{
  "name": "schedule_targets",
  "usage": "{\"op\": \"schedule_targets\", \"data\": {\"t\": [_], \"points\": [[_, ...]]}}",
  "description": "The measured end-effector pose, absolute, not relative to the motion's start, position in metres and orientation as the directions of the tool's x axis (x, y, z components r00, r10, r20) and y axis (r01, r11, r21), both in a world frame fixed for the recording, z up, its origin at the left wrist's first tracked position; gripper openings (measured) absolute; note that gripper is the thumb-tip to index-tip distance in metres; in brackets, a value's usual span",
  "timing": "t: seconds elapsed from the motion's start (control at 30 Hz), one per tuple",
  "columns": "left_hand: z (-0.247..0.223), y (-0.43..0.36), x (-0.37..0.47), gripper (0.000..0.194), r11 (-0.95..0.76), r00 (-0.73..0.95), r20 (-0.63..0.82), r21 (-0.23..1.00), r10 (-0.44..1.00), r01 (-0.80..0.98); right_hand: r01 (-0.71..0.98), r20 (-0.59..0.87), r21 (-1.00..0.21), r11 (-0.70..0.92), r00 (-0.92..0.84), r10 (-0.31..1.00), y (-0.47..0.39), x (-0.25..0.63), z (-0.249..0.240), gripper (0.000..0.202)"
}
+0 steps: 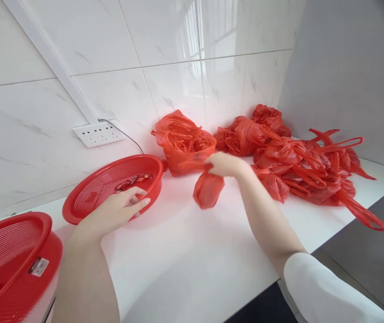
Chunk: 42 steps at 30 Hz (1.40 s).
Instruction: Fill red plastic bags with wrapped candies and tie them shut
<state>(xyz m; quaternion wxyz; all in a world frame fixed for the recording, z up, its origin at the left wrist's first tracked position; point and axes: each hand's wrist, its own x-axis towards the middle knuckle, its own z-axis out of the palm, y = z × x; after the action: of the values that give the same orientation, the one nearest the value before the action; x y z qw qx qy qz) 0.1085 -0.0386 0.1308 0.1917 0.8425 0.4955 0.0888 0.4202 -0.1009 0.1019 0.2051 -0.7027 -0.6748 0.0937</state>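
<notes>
My right hand (pixel 219 164) is closed on the gathered top of a small filled red plastic bag (pixel 208 191), which hangs just above the white table (pixel 165 260). My left hand (pixel 129 204) has its fingers apart and holds nothing; it is over the near rim of a red mesh basket (pixel 89 181). Inside that basket lie small red wrapped pieces (pixel 134 181). Behind my right hand, an open red bag (pixel 187 148) stands against the wall with crumpled red plastic inside.
Several tied red bags (pixel 299 166) are heaped on the table at the right, and more (pixel 245 134) lie along the wall. A second red basket (pixel 20 269) with wrapped pieces is at the lower left. A white socket strip (pixel 99 133) with a cable is on the tiled wall.
</notes>
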Motion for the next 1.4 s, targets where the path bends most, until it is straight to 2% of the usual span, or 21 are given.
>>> {"op": "schedule_targets", "data": {"t": [0.07, 0.1, 0.17, 0.23, 0.3, 0.4, 0.5, 0.57, 0.67, 0.77, 0.87, 0.93, 1.03, 1.13, 1.27, 1.33, 1.4], "points": [[0.133, -0.035, 0.105, 0.047, -0.398, 0.47, -0.105, 0.391, 0.877, 0.83, 0.891, 0.286, -0.44, -0.109, 0.254, 0.924, -0.12, 0.464, 0.114, 0.017], [0.133, -0.034, 0.103, 0.047, -0.371, 0.444, -0.126, 0.38, 0.887, 0.848, 0.839, 0.459, -0.521, -0.159, 0.432, 0.777, -0.131, 0.486, 0.118, 0.023], [0.135, -0.032, 0.102, 0.046, -0.315, 0.382, -0.13, 0.362, 0.915, 0.877, 0.72, 0.619, -0.66, -0.216, 0.683, 0.387, -0.152, 0.526, 0.117, 0.033], [0.135, -0.031, 0.104, 0.045, -0.284, 0.351, -0.144, 0.35, 0.925, 0.893, 0.604, 0.601, -0.756, -0.251, 0.793, 0.1, -0.168, 0.559, 0.107, 0.036], [0.134, -0.031, 0.107, 0.044, -0.289, 0.361, -0.161, 0.35, 0.919, 0.891, 0.44, 0.466, -0.838, -0.324, 0.885, -0.005, -0.178, 0.581, 0.092, 0.037], [0.131, -0.031, 0.111, 0.044, -0.328, 0.406, -0.178, 0.351, 0.896, 0.877, 0.252, 0.257, -0.856, -0.452, 0.965, 0.052, -0.182, 0.595, 0.072, 0.039], [0.129, -0.03, 0.112, 0.046, -0.339, 0.418, -0.2, 0.335, 0.886, 0.879, 0.213, 0.161, -0.828, -0.518, 0.976, 0.144, -0.181, 0.593, 0.07, 0.047], [0.13, -0.031, 0.112, 0.047, -0.33, 0.41, -0.208, 0.332, 0.888, 0.884, 0.234, 0.184, -0.812, -0.535, 0.972, 0.147, -0.179, 0.584, 0.08, 0.058], [0.132, -0.033, 0.112, 0.047, -0.327, 0.411, -0.222, 0.332, 0.884, 0.884, 0.384, 0.36, -0.774, -0.504, 0.921, 0.149, -0.164, 0.559, 0.101, 0.059], [0.13, -0.034, 0.115, 0.046, -0.339, 0.419, -0.212, 0.33, 0.883, 0.881, 0.639, 0.544, -0.693, -0.333, 0.767, 0.339, -0.127, 0.516, 0.111, 0.039], [0.125, -0.029, 0.118, 0.049, -0.365, 0.408, -0.072, 0.325, 0.91, 0.872, 0.77, 0.56, -0.636, -0.052, 0.506, 0.656, -0.073, 0.466, 0.099, 0.029], [0.12, -0.024, 0.117, 0.051, -0.372, 0.392, -0.003, 0.305, 0.92, 0.876, 0.776, 0.509, -0.626, 0.079, 0.33, 0.795, -0.039, 0.437, 0.083, 0.029], [0.114, -0.019, 0.112, 0.049, -0.395, 0.428, -0.055, 0.292, 0.902, 0.871, 0.757, 0.489, -0.64, 0.131, 0.269, 0.83, -0.003, 0.41, 0.063, 0.031], [0.111, -0.018, 0.11, 0.045, -0.42, 0.464, -0.092, 0.299, 0.881, 0.857, 0.74, 0.497, -0.663, 0.115, 0.319, 0.807, 0.016, 0.401, 0.057, 0.029], [0.106, -0.017, 0.113, 0.042, -0.415, 0.458, -0.11, 0.279, 0.882, 0.866, 0.733, 0.504, -0.679, 0.043, 0.423, 0.753, 0.034, 0.401, 0.069, 0.026], [0.104, -0.016, 0.114, 0.044, -0.388, 0.433, -0.137, 0.264, 0.891, 0.883, 0.725, 0.493, -0.687, 0.054, 0.41, 0.767, 0.04, 0.401, 0.079, 0.028], [0.103, -0.016, 0.113, 0.046, -0.373, 0.417, -0.14, 0.258, 0.898, 0.891, 0.72, 0.561, -0.683, 0.122, 0.41, 0.719, 0.037, 0.398, 0.093, 0.037]]}}
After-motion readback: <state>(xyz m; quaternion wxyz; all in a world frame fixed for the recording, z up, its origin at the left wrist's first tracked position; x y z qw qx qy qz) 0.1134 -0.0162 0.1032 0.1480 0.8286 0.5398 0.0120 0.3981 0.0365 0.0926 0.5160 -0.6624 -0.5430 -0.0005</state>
